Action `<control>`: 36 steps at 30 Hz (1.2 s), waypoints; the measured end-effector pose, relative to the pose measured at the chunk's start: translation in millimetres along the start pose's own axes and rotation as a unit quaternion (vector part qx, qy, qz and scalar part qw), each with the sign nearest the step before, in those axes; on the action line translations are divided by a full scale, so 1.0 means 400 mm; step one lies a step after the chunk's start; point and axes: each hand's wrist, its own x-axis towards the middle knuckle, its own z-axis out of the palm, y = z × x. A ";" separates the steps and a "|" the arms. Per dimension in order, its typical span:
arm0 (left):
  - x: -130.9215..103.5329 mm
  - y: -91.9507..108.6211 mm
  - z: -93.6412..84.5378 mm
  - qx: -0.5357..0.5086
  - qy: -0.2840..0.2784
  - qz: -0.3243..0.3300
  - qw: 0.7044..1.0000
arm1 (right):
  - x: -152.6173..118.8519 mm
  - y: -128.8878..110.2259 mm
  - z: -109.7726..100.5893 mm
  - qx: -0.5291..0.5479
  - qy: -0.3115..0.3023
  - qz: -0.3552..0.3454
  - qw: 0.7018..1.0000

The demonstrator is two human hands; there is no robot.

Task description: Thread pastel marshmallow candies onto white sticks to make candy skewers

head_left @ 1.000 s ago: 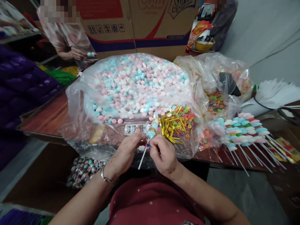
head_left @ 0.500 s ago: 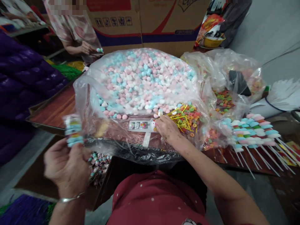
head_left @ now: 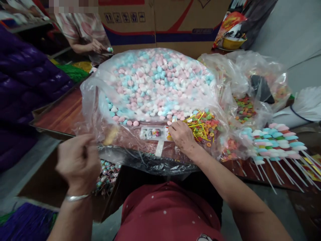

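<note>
My left hand (head_left: 79,160), with a silver bangle at the wrist, is raised over the left side of the table edge, above the open carton. Motion smears its fingers, and no candy shows in it. My right hand (head_left: 182,136) is closed with fingertips down at the right end of a flat printed clear wrapper (head_left: 152,133). What those fingertips pinch is hidden. Beside them lie gold twist ties (head_left: 200,124) on colourful ring candies (head_left: 208,134). Pink, blue and white marshmallows (head_left: 155,83) fill a large clear bag just beyond.
Below my left hand, an open carton (head_left: 45,180) holds wrapped candies (head_left: 107,175). Marshmallow skewers (head_left: 278,142) lie at the right, near bundled white sticks (head_left: 304,103). Another person's hand (head_left: 96,46) holds a small candy at the back left. A large cardboard box (head_left: 165,36) stands behind.
The wrapped marshmallow candy in my left hand is no longer visible, and that hand has shifted slightly up and right. My right hand stays by the printed wrapper. The view has shifted slightly.
</note>
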 end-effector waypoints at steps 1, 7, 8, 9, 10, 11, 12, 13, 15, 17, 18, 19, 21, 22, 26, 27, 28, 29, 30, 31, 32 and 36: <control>0.009 0.029 0.040 0.040 -0.012 0.077 0.996 | -0.003 0.000 -0.011 -0.006 0.031 -0.016 0.999; 0.047 0.198 0.238 0.043 -0.313 0.153 0.936 | -0.050 -0.012 -0.103 0.002 0.118 -0.068 0.991; 0.050 0.211 0.257 0.021 -0.363 0.115 0.924 | -0.062 -0.013 -0.115 -0.004 0.127 -0.073 0.989; 0.052 0.219 0.273 -0.010 -0.407 0.074 0.910 | -0.074 -0.011 -0.123 -0.010 0.138 -0.077 0.987; 0.052 0.223 0.286 -0.050 -0.440 0.035 0.896 | -0.086 -0.009 -0.128 -0.013 0.147 -0.078 0.986; 0.051 0.224 0.297 -0.095 -0.464 0.001 0.881 | -0.097 -0.005 -0.129 -0.010 0.155 -0.076 0.985; 0.049 0.222 0.306 -0.140 -0.480 -0.028 0.866 | -0.109 -0.001 -0.127 0.000 0.159 -0.070 0.985; 0.045 0.220 0.313 -0.180 -0.487 -0.051 0.853 | -0.119 0.003 -0.123 0.021 0.162 -0.060 0.985; 0.033 0.216 0.325 -0.229 -0.488 -0.082 0.838 | -0.136 0.009 -0.111 0.093 0.169 -0.005 0.981; 0.019 0.213 0.333 -0.238 -0.489 -0.101 0.833 | -0.147 0.013 -0.101 0.200 0.175 0.094 0.959; 0.013 0.212 0.335 -0.235 -0.489 -0.106 0.833 | -0.151 0.014 -0.098 0.261 0.166 0.144 0.940; 0.007 0.211 0.337 -0.229 -0.491 -0.110 0.833 | -0.154 0.014 -0.096 0.321 0.146 0.184 0.917; -0.003 0.212 0.336 -0.212 -0.502 -0.110 0.831 | -0.159 0.012 -0.095 0.414 0.093 0.212 0.880; -0.007 0.212 0.334 -0.202 -0.506 -0.103 0.832 | -0.162 0.009 -0.097 0.439 0.071 0.205 0.872; -0.022 0.211 0.318 -0.158 -0.509 -0.032 0.846 | -0.176 -0.008 -0.105 0.384 0.104 0.131 0.908; -0.026 0.209 0.315 -0.148 -0.497 -0.008 0.855 | -0.180 -0.013 -0.107 0.347 0.124 0.112 0.923; -0.031 0.207 0.313 -0.141 -0.491 0.017 0.860 | -0.184 -0.017 -0.109 0.308 0.141 0.098 0.936; -0.037 0.204 0.312 -0.138 -0.483 0.039 0.864 | -0.188 -0.021 -0.112 0.272 0.153 0.091 0.946; -0.043 0.200 0.312 -0.140 -0.479 0.056 0.865 | -0.192 -0.024 -0.114 0.242 0.161 0.090 0.953; -0.049 0.197 0.313 -0.145 -0.478 0.065 0.864 | -0.197 -0.027 -0.117 0.219 0.169 0.093 0.957; -0.056 0.194 0.314 -0.154 -0.475 0.067 0.864 | -0.201 -0.029 -0.120 0.202 0.177 0.097 0.958; -0.076 0.190 0.320 -0.179 -0.458 0.059 0.869 | -0.216 -0.036 -0.131 0.172 0.200 0.114 0.958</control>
